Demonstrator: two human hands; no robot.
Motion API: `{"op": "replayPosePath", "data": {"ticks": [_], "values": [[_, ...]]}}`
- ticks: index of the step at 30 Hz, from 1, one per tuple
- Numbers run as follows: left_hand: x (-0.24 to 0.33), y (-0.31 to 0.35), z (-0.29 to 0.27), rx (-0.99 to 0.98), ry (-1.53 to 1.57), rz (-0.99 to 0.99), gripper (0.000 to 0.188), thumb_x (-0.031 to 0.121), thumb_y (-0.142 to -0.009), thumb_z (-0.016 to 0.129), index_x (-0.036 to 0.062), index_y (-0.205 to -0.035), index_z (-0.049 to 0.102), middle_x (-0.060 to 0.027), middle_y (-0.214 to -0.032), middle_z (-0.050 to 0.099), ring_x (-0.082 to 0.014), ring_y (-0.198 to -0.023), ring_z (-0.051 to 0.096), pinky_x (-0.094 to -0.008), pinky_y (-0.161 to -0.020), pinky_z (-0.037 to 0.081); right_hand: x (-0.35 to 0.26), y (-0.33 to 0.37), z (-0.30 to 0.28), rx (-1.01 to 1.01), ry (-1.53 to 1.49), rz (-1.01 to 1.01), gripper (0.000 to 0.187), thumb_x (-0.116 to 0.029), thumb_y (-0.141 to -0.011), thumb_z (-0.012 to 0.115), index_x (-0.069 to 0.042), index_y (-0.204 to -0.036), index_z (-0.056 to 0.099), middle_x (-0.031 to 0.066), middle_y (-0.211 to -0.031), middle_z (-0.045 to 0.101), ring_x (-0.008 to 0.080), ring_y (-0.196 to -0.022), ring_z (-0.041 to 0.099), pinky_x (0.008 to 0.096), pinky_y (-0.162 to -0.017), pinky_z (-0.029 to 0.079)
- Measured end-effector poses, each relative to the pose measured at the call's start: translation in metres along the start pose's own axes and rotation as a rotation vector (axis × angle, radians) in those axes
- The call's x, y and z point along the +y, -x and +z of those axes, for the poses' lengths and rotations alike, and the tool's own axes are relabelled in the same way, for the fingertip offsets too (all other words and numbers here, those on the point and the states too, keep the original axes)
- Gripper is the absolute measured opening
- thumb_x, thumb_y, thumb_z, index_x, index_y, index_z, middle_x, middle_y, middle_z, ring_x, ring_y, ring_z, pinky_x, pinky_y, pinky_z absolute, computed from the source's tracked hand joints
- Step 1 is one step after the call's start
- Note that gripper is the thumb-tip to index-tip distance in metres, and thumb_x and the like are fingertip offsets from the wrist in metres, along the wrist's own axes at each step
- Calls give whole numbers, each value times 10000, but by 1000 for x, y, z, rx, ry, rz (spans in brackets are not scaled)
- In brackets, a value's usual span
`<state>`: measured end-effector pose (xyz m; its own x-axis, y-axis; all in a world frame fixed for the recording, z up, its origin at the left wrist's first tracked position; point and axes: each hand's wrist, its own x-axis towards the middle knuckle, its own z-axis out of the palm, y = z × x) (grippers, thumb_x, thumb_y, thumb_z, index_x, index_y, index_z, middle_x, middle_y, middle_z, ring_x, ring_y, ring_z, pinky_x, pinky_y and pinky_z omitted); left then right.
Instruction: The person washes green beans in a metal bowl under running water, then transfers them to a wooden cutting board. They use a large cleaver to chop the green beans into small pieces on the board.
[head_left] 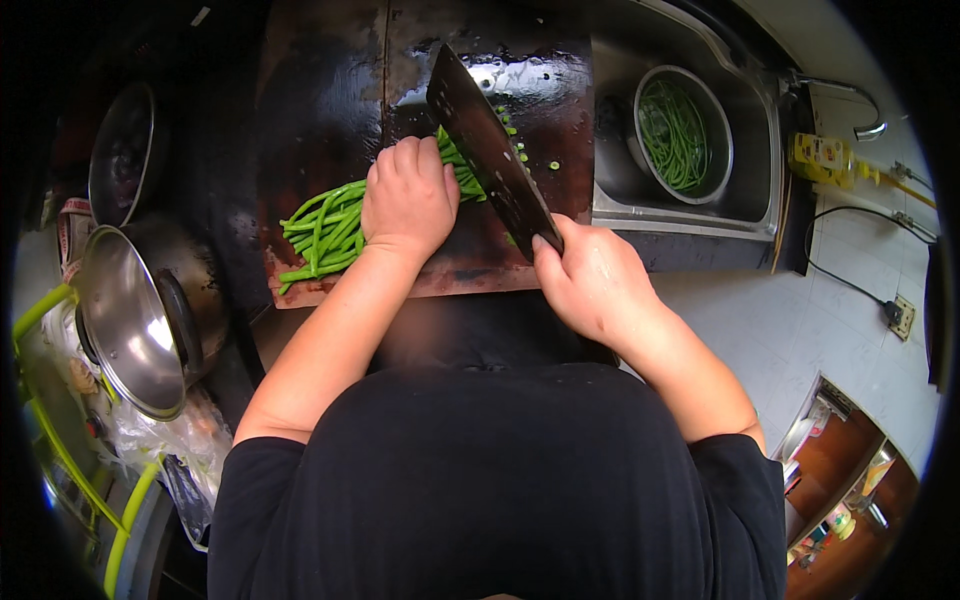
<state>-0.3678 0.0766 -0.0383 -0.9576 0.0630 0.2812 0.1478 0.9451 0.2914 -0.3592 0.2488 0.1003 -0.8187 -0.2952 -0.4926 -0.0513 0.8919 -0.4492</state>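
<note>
A bunch of long green beans [325,228] lies across a dark wet cutting board [325,110]. My left hand [408,195] presses down on the bunch near its right end, fingers curled round the beans. In my right hand [595,268] is the handle of a cleaver [490,145] with a broad dark blade. The blade slants over the right end of the bunch, close to my left fingers, and bits of green stick to it. Small cut pieces of bean [554,165] are scattered on the board to the right of the blade. The blade hides where its edge meets the beans.
To the right, a steel sink [615,100] holds a metal bowl [727,150] with more long beans. A yellow bottle [825,160] stands beside the tap [870,130]. At left are a large steel pot or pan [125,310], a dark pan [122,150] and plastic bags [195,435].
</note>
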Motion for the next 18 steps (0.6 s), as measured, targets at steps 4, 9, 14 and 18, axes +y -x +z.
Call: {"op": "replayPosePath", "data": {"ticks": [4,9,14,18], "values": [[0,0,-1,-14,26,-6,330,178,-761,584,29,-1049,523,-120,-986,524,-299,-915,504,-389,-795,427,-7,-25,0,-50,20,3,250,-202,-833,451,-1,-891,587,241,-769,607,408,-769,588,468,-712,472],[1,0,0,-24,22,-22,324,173,-762,579,35,-1051,530,-119,-991,531,-300,-915,510,-393,-797,428,-2,-35,25,58,15,58,276,-253,-843,458,-24,-889,604,225,-789,618,396,-787,597,451,-734,480],[2,2,0,23,9,-20,320,176,-765,577,37,-1051,534,-119,-996,533,-301,-914,510,-391,-802,429,27,-29,34,182,-83,-53,263,-276,-854,474,-64,-954,596,201,-754,619,393,-733,593,460,-679,474],[0,3,5,81,-3,4,328,205,-756,594,37,-1029,521,-110,-971,515,-289,-888,500,-386,-772,431,12,-3,13,157,-90,-24,244,-249,-854,499,-44,-957,582,216,-755,600,409,-740,570,437,-655,451]]}}
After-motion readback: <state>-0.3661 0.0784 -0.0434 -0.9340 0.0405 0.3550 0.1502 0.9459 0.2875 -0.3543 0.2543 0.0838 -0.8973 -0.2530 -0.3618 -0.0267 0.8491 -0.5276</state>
